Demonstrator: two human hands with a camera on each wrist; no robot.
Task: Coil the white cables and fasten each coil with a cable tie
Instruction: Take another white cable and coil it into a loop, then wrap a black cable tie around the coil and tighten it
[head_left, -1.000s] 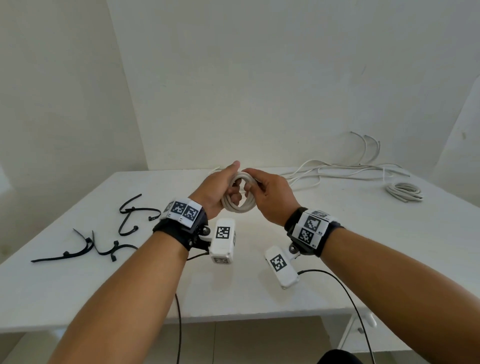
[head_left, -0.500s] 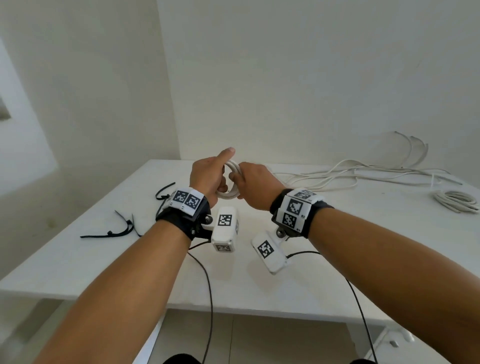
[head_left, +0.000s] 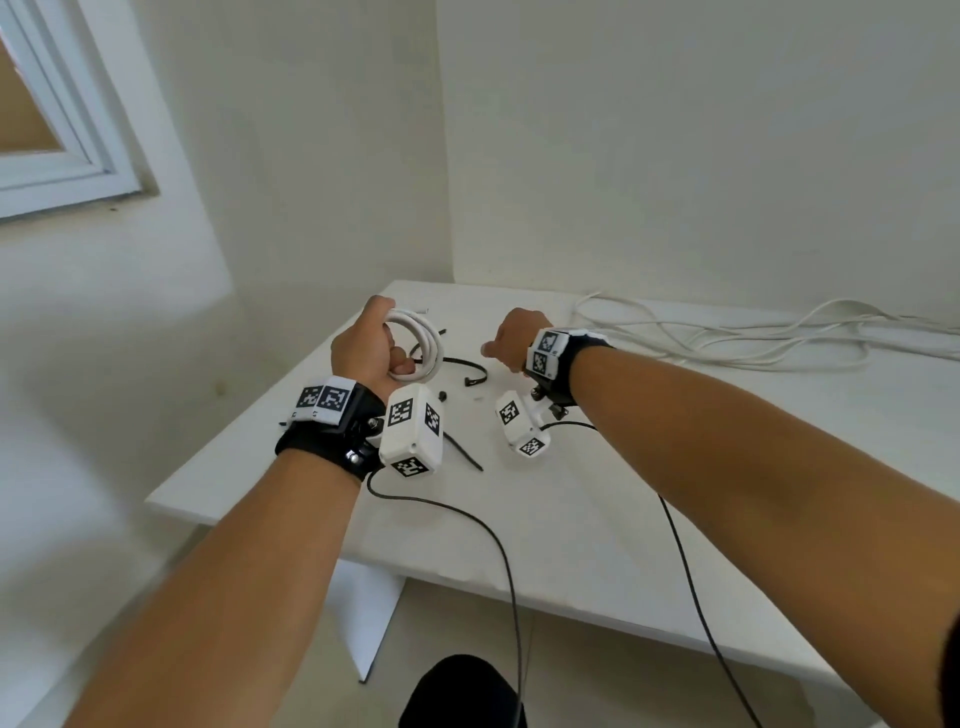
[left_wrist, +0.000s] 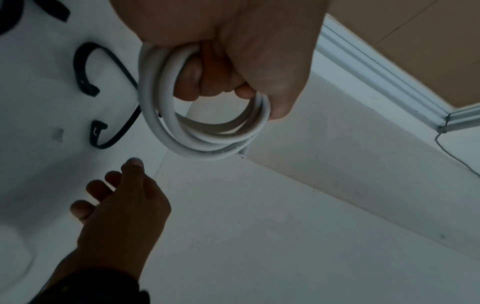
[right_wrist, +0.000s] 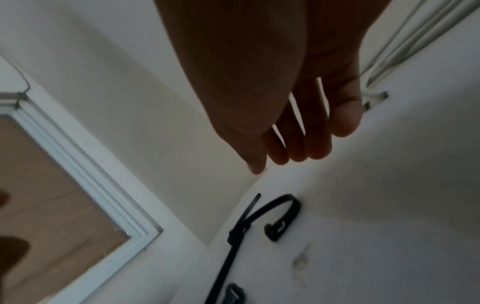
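Both hands were meeting on the coil a moment ago; now the right hand (head_left: 511, 338) is letting go and drifting off toward the black ties, leaving the coil with the left hand alone.

Going from largest to smallest: the counter (head_left: 597, 519) is carrying everything, with the loose cables (head_left: 727, 343) still uncoiled and trailing along its far right side, well apart from the work. The left hand (head_left: 363, 348) is holding the coil (head_left: 418, 340) up above the counter's far left corner, its fingers (left_wrist: 192, 82) curling through the ring and its thumb closing on the outer turns. The right hand is hovering with its fingers (right_wrist: 296, 144) straight, close together and pinching nothing, just above the cable ties (head_left: 465, 366) lying on the counter beside the coil.

To do this step well, the left hand should probably be keeping the turns bunched and flat, since the cut cable end (left_wrist: 241, 154) is sticking out at the bottom of the ring and looks ready to spring loose. The right hand would do best picking one tie by its thin tail, as two of them are crossing each other. Threading it through the ring near the left thumb should be trapping that free end under the tie.
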